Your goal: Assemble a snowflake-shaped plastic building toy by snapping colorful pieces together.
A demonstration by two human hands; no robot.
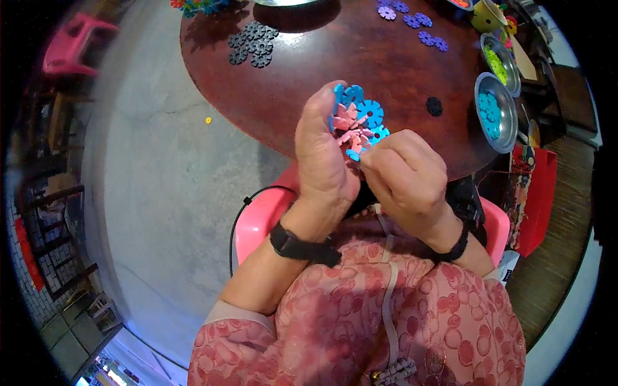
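Observation:
A flower-like cluster of interlocking snowflake discs [348, 118], pink in the middle with blue ones around it, is held up over the table's near edge. My left hand [322, 151] grips it from the left, thumb upward; the fingers behind it are mostly hidden. On its lower right side, my right hand [409, 174] is closed in a pinch at a blue disc [353, 155] of the cluster. The right fingertips cover part of that disc, so how far it is slotted in cannot be seen.
The round brown table [309, 77] carries black discs [254, 44], a small black stack [434, 106] and purple discs [412, 21]. Metal bowls of blue discs [489, 114] and green discs [495, 64] stand at the right edge. A yellow piece [208, 120] lies on the floor.

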